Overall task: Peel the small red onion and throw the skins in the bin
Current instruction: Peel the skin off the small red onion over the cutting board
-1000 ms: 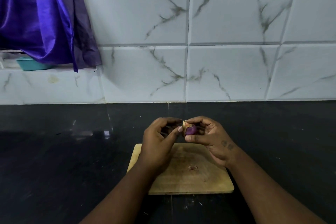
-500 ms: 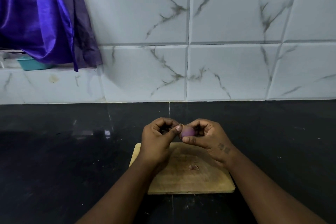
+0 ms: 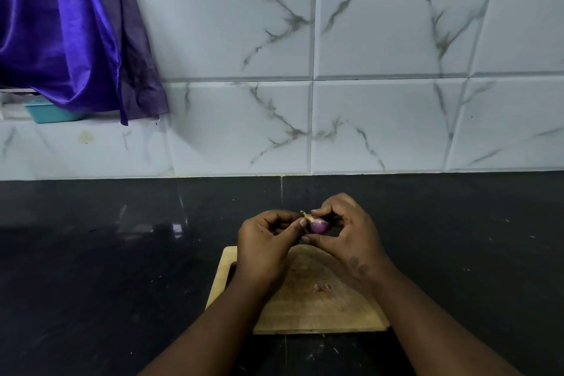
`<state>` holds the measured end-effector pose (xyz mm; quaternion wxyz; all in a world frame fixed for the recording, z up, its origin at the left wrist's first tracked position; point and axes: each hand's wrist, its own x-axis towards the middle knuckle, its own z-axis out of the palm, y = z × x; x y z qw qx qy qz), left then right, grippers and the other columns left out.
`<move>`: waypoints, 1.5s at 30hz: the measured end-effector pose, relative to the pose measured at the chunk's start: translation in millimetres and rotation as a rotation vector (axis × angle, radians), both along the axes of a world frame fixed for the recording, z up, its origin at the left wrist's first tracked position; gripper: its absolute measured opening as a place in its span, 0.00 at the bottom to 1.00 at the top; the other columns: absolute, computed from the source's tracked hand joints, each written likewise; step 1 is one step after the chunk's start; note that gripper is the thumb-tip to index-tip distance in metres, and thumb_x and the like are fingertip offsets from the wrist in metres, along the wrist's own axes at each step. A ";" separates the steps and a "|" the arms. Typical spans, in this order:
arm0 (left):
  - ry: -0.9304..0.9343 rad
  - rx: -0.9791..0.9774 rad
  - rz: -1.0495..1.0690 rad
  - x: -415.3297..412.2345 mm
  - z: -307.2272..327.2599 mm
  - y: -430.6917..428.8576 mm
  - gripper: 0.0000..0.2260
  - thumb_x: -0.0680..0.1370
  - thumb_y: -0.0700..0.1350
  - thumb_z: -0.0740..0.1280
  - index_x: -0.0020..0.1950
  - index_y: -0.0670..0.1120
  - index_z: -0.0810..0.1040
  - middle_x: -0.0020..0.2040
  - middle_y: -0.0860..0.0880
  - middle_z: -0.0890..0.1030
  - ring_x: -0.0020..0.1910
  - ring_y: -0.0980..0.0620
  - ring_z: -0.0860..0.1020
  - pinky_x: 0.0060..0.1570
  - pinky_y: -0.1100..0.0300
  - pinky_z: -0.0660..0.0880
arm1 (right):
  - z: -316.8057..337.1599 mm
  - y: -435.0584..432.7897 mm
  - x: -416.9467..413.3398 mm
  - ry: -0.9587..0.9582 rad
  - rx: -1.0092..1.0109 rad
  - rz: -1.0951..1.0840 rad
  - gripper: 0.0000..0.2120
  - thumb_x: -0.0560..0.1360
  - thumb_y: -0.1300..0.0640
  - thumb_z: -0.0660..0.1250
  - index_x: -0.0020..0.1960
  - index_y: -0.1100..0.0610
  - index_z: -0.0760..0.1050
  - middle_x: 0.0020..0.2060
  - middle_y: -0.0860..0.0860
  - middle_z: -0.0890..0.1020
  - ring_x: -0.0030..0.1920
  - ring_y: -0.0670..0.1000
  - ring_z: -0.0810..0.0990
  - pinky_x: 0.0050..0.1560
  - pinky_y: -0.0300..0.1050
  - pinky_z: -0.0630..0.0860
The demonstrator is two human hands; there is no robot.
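Note:
A small red onion [image 3: 319,226], purple and glossy, is held above the far edge of the wooden cutting board [image 3: 308,311]. My right hand [image 3: 348,233] pinches it between thumb and fingers. My left hand [image 3: 265,247] is curled beside it, its thumb pressed against the onion's pale, dry tip [image 3: 306,216], where a bit of skin sticks up. A few small skin scraps [image 3: 322,287] lie on the board. No bin is in view.
The board lies on a black stone counter [image 3: 106,268] backed by a white marble-tile wall [image 3: 381,119]. At the upper left hangs a purple cloth [image 3: 61,33], with a teal container [image 3: 45,111] on a ledge behind it.
Both hands stay above the board's far edge. The onion has turned in my fingers, so its pale dry tip shows again by my left thumb.

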<state>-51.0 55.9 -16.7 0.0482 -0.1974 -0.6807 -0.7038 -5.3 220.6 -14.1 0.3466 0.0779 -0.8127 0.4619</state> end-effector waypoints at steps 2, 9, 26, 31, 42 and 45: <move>0.010 -0.016 0.018 0.0 -0.7 0.5 0.04 0.77 0.37 0.77 0.48 0.46 0.90 0.43 0.48 0.90 0.42 0.49 0.89 0.47 0.47 0.88 | -0.2 -1.5 0.3 0.010 0.091 -0.040 0.17 0.65 0.57 0.85 0.46 0.55 0.79 0.47 0.46 0.78 0.46 0.44 0.81 0.43 0.36 0.79; -0.020 0.041 0.022 -2.5 -1.6 0.7 0.06 0.78 0.38 0.76 0.43 0.46 0.90 0.41 0.43 0.89 0.43 0.41 0.89 0.47 0.40 0.87 | -0.2 -6.1 -1.8 0.140 0.404 -0.213 0.14 0.67 0.55 0.82 0.45 0.55 0.78 0.46 0.47 0.77 0.47 0.49 0.77 0.40 0.48 0.78; -0.026 0.084 0.013 4.6 4.5 3.3 0.05 0.80 0.37 0.73 0.46 0.44 0.88 0.41 0.44 0.89 0.41 0.47 0.88 0.43 0.52 0.87 | 0.9 -8.4 2.1 0.145 0.378 -0.247 0.12 0.69 0.57 0.81 0.47 0.54 0.80 0.48 0.46 0.76 0.49 0.49 0.76 0.43 0.45 0.78; -0.041 0.066 0.057 2.8 3.3 2.0 0.05 0.80 0.38 0.74 0.45 0.43 0.88 0.41 0.42 0.88 0.43 0.41 0.88 0.44 0.48 0.88 | 0.5 -11.3 2.0 0.155 0.505 -0.284 0.12 0.69 0.58 0.81 0.49 0.55 0.81 0.49 0.48 0.78 0.51 0.47 0.75 0.42 0.36 0.74; -0.004 0.109 -0.097 6.2 7.2 2.3 0.07 0.84 0.35 0.65 0.48 0.41 0.81 0.39 0.50 0.84 0.39 0.56 0.82 0.39 0.63 0.81 | 6.9 -11.1 11.9 0.027 -0.069 0.087 0.16 0.65 0.64 0.83 0.52 0.58 0.84 0.49 0.49 0.82 0.51 0.46 0.84 0.51 0.35 0.80; -0.011 0.136 -0.153 6.7 9.7 3.6 0.10 0.85 0.33 0.62 0.47 0.40 0.79 0.38 0.52 0.82 0.37 0.60 0.81 0.38 0.66 0.80 | 7.0 -9.3 11.2 -0.032 -0.223 0.151 0.17 0.66 0.66 0.82 0.53 0.60 0.84 0.50 0.53 0.84 0.52 0.49 0.86 0.51 0.39 0.82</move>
